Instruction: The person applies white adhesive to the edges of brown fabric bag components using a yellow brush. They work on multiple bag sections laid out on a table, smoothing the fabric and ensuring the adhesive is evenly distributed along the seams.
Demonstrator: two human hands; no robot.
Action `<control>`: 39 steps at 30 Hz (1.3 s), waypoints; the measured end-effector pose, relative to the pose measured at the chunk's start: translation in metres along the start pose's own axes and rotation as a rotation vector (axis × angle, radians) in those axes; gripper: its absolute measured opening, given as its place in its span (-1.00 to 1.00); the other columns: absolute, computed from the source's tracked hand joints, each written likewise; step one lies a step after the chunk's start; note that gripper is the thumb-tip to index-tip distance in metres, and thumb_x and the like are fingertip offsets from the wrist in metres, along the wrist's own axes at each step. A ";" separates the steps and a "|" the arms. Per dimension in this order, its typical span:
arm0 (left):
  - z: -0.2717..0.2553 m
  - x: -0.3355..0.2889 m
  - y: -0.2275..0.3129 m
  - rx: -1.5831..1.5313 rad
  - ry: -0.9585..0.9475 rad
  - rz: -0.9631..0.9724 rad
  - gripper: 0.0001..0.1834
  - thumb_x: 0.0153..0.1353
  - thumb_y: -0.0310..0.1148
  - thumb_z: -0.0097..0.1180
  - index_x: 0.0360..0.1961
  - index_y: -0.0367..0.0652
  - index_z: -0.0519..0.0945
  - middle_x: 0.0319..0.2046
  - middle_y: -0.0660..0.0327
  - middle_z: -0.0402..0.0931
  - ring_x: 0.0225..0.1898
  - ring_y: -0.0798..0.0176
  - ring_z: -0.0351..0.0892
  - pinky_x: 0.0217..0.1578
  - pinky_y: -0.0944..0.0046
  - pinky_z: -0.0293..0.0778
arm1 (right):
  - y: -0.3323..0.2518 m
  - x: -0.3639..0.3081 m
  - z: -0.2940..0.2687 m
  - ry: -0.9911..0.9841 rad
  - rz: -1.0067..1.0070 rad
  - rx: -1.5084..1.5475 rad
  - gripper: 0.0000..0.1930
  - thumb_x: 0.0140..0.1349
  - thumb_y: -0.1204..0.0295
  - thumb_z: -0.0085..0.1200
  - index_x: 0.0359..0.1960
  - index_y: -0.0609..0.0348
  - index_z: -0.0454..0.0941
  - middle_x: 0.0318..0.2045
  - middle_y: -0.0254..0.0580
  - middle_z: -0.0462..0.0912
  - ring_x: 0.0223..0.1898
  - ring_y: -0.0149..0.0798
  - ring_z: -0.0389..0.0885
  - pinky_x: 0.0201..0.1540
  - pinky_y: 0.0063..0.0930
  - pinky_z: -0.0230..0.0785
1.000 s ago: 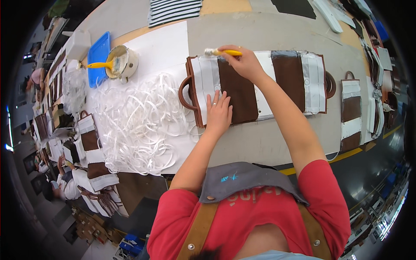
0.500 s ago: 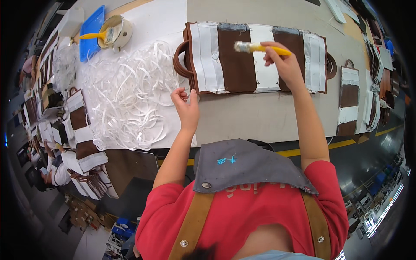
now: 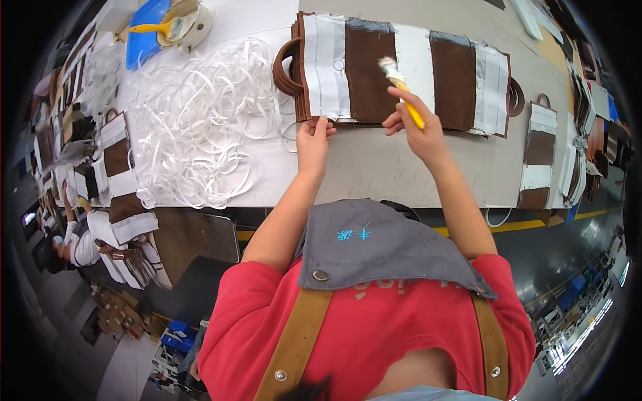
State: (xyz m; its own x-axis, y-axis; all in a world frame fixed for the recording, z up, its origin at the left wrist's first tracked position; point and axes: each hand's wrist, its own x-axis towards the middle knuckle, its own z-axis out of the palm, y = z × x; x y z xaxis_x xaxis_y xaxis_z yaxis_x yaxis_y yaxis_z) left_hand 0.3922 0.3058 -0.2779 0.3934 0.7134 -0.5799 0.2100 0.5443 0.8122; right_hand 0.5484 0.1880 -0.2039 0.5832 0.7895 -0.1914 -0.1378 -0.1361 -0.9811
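A stack of bag panels in brown and white lies crosswise on the table before me. Brown loop handles stick out at its left end, and more show at the right end. My left hand pinches the near left edge of the stack, thumb on top and fingers curled. In my right hand is a paintbrush with a yellow handle, its whitish bristles pointing up and left over the left brown band. Whether the bristles touch the panel, I cannot tell.
A heap of white narrow strips covers the table to the left. Behind it stand a pot with another yellow brush across it and a blue tray. Another banded panel lies at the right. A co-worker sits far left.
My left hand has moved right and closed on the panel edge. My right hand has come nearer to me, and the brush has swung from lying sideways to pointing away.
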 end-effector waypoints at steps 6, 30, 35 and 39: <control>-0.003 0.005 0.008 -0.021 0.019 -0.010 -0.71 0.24 -0.25 -0.07 -0.32 -0.33 0.43 -0.42 0.16 0.52 -0.41 0.36 0.52 -0.34 0.41 0.41 | 0.063 0.011 0.060 -0.006 -0.262 -0.297 -0.72 0.01 0.70 -0.08 -0.21 0.17 0.36 -0.43 -0.14 0.47 -0.28 -0.16 0.50 -0.23 -0.40 0.35; -0.001 0.045 0.004 0.370 0.071 0.274 -0.77 -0.01 -0.37 0.13 -0.48 -0.35 0.42 -0.59 0.15 0.49 -0.54 0.39 0.46 -0.55 0.37 0.38 | 0.075 0.022 0.096 0.161 -0.497 -0.720 -0.64 -0.16 0.63 0.07 -0.25 0.16 0.32 -0.42 -0.05 0.46 -0.28 0.05 0.38 -0.21 -0.16 0.20; 0.000 0.047 0.001 0.191 0.009 0.193 -0.83 0.01 -0.43 0.08 -0.44 -0.31 0.41 -0.56 0.20 0.47 -0.56 0.41 0.44 -0.58 0.42 0.37 | 0.073 0.017 0.092 0.102 -0.507 -0.727 -0.64 -0.15 0.59 0.09 -0.24 0.16 0.32 -0.40 -0.05 0.46 -0.28 0.03 0.38 -0.22 -0.18 0.19; -0.003 0.050 0.001 0.118 -0.033 0.132 -0.85 0.03 -0.45 0.05 -0.40 -0.30 0.41 -0.52 0.21 0.46 -0.55 0.39 0.45 -0.58 0.42 0.39 | 0.066 0.014 0.093 0.166 -0.591 -0.701 -0.64 -0.14 0.59 0.08 -0.24 0.14 0.33 -0.42 -0.04 0.47 -0.29 0.05 0.38 -0.26 -0.19 0.19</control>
State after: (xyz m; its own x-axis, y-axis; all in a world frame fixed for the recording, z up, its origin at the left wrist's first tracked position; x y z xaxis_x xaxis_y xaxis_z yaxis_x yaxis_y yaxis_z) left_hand 0.4090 0.3436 -0.3057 0.4532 0.7596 -0.4665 0.2571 0.3898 0.8843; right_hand 0.4728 0.2460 -0.2689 0.5189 0.7574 0.3964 0.7016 -0.1124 -0.7036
